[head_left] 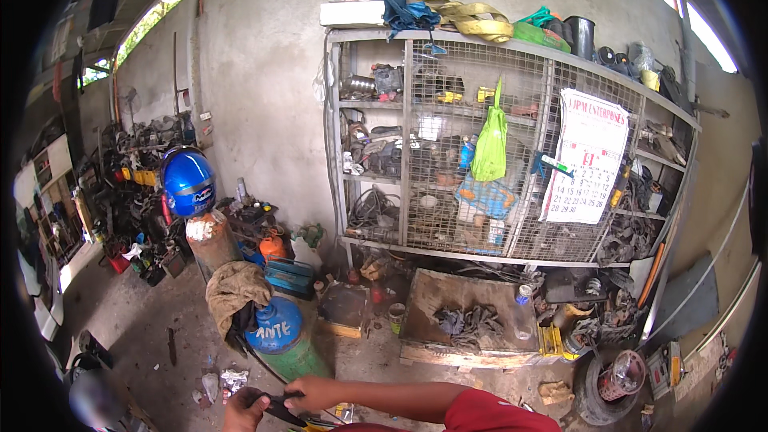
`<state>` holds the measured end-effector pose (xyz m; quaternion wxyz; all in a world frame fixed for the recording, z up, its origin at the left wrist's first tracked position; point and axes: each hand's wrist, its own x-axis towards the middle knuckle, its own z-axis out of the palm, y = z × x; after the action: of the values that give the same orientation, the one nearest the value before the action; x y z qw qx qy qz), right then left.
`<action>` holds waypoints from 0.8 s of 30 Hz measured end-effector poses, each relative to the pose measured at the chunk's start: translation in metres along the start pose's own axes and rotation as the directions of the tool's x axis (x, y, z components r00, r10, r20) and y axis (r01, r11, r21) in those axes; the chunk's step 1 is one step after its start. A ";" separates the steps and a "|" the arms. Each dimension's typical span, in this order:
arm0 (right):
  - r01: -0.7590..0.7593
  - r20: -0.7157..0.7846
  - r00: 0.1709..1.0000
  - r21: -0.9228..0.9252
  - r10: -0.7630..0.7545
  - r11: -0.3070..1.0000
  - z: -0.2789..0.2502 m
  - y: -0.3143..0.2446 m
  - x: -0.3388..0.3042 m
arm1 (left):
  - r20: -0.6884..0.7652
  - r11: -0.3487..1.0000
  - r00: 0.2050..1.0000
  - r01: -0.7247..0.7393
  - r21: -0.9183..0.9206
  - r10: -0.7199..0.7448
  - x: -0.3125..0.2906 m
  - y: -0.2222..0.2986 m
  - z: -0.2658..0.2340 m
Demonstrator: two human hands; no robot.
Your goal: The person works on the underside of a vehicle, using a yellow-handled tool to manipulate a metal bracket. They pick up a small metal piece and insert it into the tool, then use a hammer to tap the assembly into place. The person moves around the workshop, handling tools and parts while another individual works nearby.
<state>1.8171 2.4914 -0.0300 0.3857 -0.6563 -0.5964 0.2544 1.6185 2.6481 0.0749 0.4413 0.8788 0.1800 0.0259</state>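
At the lower edge, both of my hands are close together on a dark, elongated thing (282,410) whose kind I cannot make out. My left hand (245,410) pinches its left end between thumb and fingers. My right hand (314,393), its bare forearm reaching in from a red sleeve, closes over the upper right part. A bit of yellow shows just below the right hand, cut off by the picture's edge. Beyond the hands stands a gas cylinder (298,360), green with a blue top, and a brown cloth (238,288) is draped beside and partly over it.
A blue helmet (189,182) rests on a rusty cylinder (210,236). A wire-mesh shelf (448,144) full of parts lines the wall. On the floor are a wooden-framed tray (416,312) with dark rags, a tyre (592,400), a blue toolbox (290,276) and scraps.
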 end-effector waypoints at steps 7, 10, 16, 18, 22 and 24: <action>-0.525 0.678 0.715 0.360 0.170 0.771 -0.081 -0.061 0.010 | -0.172 0.823 0.980 -0.177 -0.540 0.099 0.019 0.022 0.003; -0.473 0.690 0.721 0.555 -0.060 0.684 -0.073 -0.042 0.013 | -0.150 0.769 0.986 -0.150 -0.622 0.071 0.014 0.043 -0.004; -0.369 0.615 0.789 0.460 0.010 0.807 -0.041 -0.033 0.016 | -0.045 0.722 0.998 -0.054 -0.690 0.032 0.010 0.010 -0.011; -0.343 0.607 0.795 0.448 0.001 0.825 -0.037 -0.033 0.018 | -0.036 0.743 0.998 -0.062 -0.666 0.051 0.009 0.008 -0.013; -0.354 0.648 0.761 0.444 -0.023 0.823 -0.043 -0.044 0.019 | -0.029 0.776 0.998 -0.058 -0.628 0.051 0.005 0.013 -0.018; -0.340 0.647 0.762 0.434 -0.026 0.834 -0.044 -0.047 0.019 | -0.021 0.764 0.999 -0.041 -0.644 0.035 0.005 0.013 -0.018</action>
<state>1.8278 2.5006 0.0358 0.3050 -0.4505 -0.5370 0.6447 1.6229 2.6566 0.0956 0.7146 0.6774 0.1441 0.0984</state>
